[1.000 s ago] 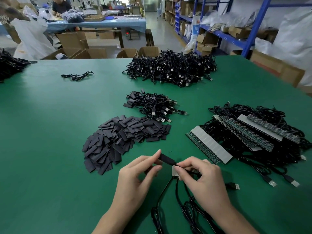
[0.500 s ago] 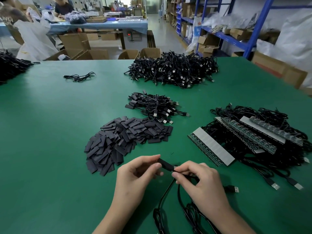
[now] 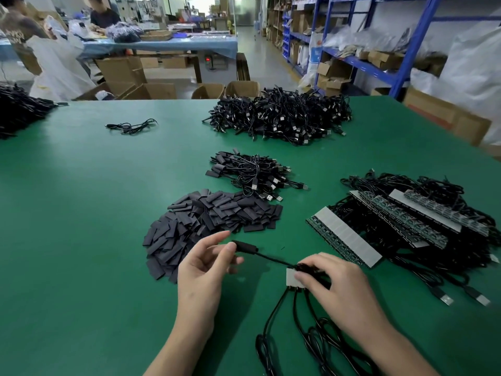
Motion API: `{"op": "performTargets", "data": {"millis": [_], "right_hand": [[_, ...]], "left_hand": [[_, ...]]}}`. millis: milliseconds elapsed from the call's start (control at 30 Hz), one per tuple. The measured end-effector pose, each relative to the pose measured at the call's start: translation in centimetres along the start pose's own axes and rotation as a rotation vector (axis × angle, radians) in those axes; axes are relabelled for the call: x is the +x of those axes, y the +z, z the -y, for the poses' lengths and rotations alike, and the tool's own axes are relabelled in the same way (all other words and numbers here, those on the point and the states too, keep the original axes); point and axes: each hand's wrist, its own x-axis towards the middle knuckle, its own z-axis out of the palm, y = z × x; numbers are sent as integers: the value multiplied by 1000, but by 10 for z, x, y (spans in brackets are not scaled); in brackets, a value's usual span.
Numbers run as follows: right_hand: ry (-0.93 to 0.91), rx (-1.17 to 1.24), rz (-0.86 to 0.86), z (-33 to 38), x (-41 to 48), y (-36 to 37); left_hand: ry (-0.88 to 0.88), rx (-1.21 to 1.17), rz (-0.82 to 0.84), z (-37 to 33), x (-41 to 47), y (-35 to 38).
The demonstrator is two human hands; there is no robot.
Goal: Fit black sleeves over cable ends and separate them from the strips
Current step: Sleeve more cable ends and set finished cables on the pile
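I am holding one black sleeve, fitted over a cable end, tilted above the table in my left hand. Its cable is running straight to my right hand, which is gripping a short white strip piece. Loose flat sleeves are lying heaped just beyond.

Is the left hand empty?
No, the left hand pinches a sleeve at a cable's end.

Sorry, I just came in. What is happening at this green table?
A person is working on cables with bare hands. The left hand pinches a black sleeve fitted over a cable end; its cable runs to the right hand, which grips a short strip piece with three cables attached. Loose sleeves lie piled behind, more strips to the right.
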Motion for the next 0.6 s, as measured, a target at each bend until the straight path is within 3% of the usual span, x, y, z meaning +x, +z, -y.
{"op": "performTargets", "data": {"millis": [167,367,500,600], "right_hand": [[75,101,-69,14,31,-14],[-45,-8,-155,56,168,-27],[17,-182,-32,83,246,-30],[-1,-200,-12,82,242,-23]], "left_hand": [[19,155,39,-3,-2,1],[143,459,69,0,-9,3],[163,505,169,-5,-11,4],[220,556,171,-4,-10,1]]}}
